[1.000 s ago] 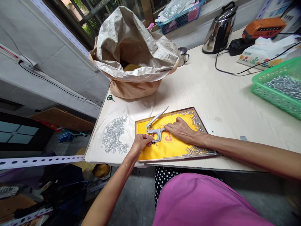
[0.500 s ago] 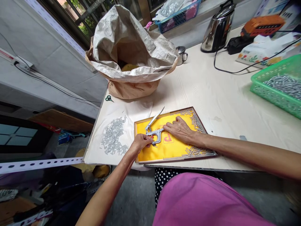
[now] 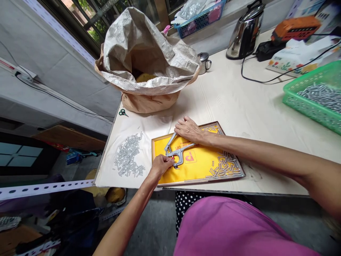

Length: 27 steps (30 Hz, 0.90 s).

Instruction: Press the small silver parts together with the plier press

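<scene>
Grey hand-press pliers [image 3: 179, 155] lie over a shallow yellow tray [image 3: 194, 173], handles spread apart. My right hand [image 3: 189, 130] is closed over the pliers' upper handle and covers its end. At the jaws, my left hand [image 3: 161, 166] is pinched shut by the red part; whatever sits between its fingertips is too small to make out. Short silvery metal pieces [image 3: 225, 168] are gathered at the tray's right side. On the white cloth left of the tray spreads a pile of similar small metal pieces [image 3: 129, 155].
A large woven sack [image 3: 151, 101] stands open behind the tray. Green-handled scissors [image 3: 123, 112] lie by the table's left edge. Over at the right is a green basket [image 3: 306, 106] of metal pieces, with a kettle [image 3: 243, 33] and an orange battery-like block [image 3: 297, 28] farther back.
My right hand has shifted up and left, from the lower handle to the upper one, which is now pressed lower. My left hand stays at the jaws.
</scene>
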### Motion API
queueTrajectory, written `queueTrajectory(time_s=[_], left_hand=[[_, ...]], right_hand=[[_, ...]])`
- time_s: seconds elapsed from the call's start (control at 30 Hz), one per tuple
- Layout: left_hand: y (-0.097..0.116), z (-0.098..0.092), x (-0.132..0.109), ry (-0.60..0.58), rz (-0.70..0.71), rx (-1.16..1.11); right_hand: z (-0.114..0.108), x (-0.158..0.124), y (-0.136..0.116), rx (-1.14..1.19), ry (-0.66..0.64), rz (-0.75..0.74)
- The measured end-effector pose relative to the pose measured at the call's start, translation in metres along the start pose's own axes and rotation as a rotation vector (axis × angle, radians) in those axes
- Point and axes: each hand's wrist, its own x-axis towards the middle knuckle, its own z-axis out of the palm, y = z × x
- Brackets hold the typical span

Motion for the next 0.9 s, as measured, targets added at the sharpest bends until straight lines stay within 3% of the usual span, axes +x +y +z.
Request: queueTrajectory(time_s=[0.3, 0.47, 0.67, 0.9], left_hand=[[0.008, 0.002, -0.008, -0.025, 0.034, 0.042], [0.003, 0.006, -0.008, -0.018, 0.044, -0.012], [0.000, 0.008, -0.008, 0.021, 0.045, -0.004], [-0.002, 0.008, -0.008, 0.054, 0.066, 0.010]], right_hand=[[0.002, -0.004, 0.007, 0.019, 0.055, 0.022], [-0.002, -0.003, 0.009, 0.063, 0.006, 0.032], [-0.011, -0.027, 0.006, 0.168, -0.048, -0.051], [-0.008, -0.043, 0.004, 0.140, -0.135, -0.136]])
